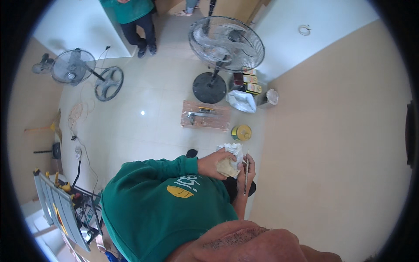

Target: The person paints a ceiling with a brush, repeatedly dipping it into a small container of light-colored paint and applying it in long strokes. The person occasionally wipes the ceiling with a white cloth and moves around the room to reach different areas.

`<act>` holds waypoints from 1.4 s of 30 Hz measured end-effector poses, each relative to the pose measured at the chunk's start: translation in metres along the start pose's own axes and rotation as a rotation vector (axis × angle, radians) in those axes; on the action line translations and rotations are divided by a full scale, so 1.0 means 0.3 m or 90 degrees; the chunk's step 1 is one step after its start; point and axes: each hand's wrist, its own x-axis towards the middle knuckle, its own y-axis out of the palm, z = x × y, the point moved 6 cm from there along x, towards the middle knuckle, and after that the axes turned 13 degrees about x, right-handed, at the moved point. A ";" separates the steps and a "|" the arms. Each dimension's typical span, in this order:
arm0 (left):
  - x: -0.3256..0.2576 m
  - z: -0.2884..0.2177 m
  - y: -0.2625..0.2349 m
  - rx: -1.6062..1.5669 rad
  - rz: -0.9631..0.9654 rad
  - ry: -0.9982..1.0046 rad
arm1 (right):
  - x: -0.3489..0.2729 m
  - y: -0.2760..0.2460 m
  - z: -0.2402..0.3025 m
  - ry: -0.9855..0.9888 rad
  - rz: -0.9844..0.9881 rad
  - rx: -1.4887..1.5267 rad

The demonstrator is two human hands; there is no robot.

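My left hand (213, 162), coming out of a green sleeve, is closed around a beige wad (228, 167) with a crumpled white rag (234, 150) bunched above it. My right hand (250, 167) is right beside it, on a bare forearm, and grips a thin, blade-like tool (245, 181) that points down toward me. The two hands almost touch in front of my chest, close to the beige wall (331, 153) on the right. What the tool is exactly cannot be told.
On the tiled floor lie a wooden board with hand tools (205, 115), a yellow tin (241, 132), a white bag (242, 101) and small boxes (251, 81). A standing fan (226, 43) is behind them. A dismantled fan (72, 66) and its guard (109, 83) are at the left, a folding stand with tools (61, 205) at lower left. Another person (135, 19) stands at the top.
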 end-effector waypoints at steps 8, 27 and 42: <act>-0.059 -0.047 -0.025 0.004 -0.027 0.018 | -0.005 0.073 0.054 0.036 0.149 0.006; -0.150 -0.053 -0.099 -0.014 -0.165 0.003 | -0.021 0.174 -0.012 -0.096 0.032 0.039; -0.318 -0.118 -0.004 0.017 -0.400 -0.057 | -0.035 0.233 0.046 -0.049 0.299 0.006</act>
